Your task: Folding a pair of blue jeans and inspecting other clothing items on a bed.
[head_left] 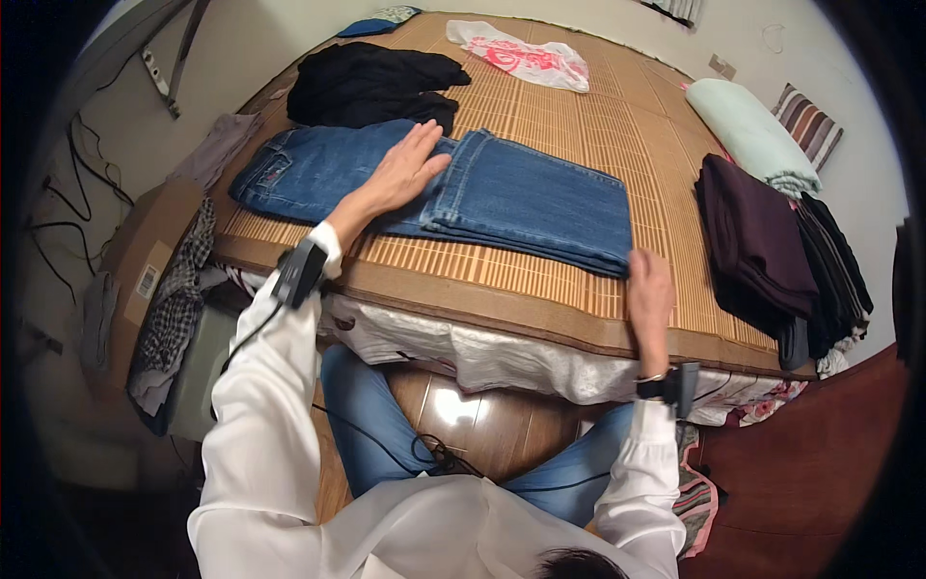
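A pair of blue denim jeans point(535, 199) lies on the bamboo mat point(600, 123) of a bed, the legs doubled back over themselves so the hems rest near the middle. My left hand point(405, 170) lies flat on the denim just left of the hems, fingers extended. At the folded right end of the jeans is my right hand point(650, 293), its fingers close together against the fold's near corner; whether they pinch the cloth cannot be told. Black clothing point(369, 83) lies crumpled behind the waist end.
Folded dark garments point(759, 239) are stacked at the right, beside a rolled pale green cover point(752, 134). A white and red plastic bag point(521, 56) lies far back. At the left stands a cardboard box point(155, 253) with checked cloth over its side.
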{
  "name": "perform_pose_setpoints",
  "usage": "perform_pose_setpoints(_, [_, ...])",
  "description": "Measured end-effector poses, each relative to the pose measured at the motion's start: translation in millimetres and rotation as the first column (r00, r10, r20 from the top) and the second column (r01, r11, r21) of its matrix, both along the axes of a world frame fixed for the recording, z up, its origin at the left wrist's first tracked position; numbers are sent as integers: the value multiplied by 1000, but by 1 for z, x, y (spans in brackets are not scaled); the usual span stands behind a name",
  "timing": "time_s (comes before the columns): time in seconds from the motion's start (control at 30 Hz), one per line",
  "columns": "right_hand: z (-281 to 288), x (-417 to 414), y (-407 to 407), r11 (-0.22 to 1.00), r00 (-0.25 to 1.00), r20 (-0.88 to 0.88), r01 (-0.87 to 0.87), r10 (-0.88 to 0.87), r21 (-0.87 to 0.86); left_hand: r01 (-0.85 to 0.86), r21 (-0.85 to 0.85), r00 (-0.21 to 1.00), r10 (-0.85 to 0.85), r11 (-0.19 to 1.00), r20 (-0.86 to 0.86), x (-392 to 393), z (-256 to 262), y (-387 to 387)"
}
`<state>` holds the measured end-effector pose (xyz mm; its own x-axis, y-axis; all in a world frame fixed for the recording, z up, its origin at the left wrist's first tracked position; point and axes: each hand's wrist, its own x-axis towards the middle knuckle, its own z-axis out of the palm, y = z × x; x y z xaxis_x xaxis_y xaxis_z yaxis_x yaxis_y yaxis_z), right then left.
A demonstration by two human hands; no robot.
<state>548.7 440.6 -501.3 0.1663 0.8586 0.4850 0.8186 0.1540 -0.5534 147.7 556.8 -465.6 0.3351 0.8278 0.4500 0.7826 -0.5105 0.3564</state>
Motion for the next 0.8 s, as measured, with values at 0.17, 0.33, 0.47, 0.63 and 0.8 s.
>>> perform_pose_setpoints(0.17, [15,9,39,952,996,-47,54,-72,-302,121,-37,951,-126,992,-283,6,-20,-82])
perform_pose_setpoints(0.33, [11,1,52,975,998,-46,23,-34,-223,70,110,975,-45,991,-217,7,-27,-89])
perform_pose_setpoints(0.47, [27,31,60,992,966,-258,-40,7,-122,43,204,959,16,978,-281,-16,-24,-88])
perform_pose_setpoints(0.63, [51,86,50,983,982,-65,170,-175,-70,-181,333,924,276,925,-264,-85,-16,-95])
perform_pose_setpoints(0.8, [45,61,16,821,800,424,537,-424,-192,-222,473,902,364,852,-232,-116,-20,-97])
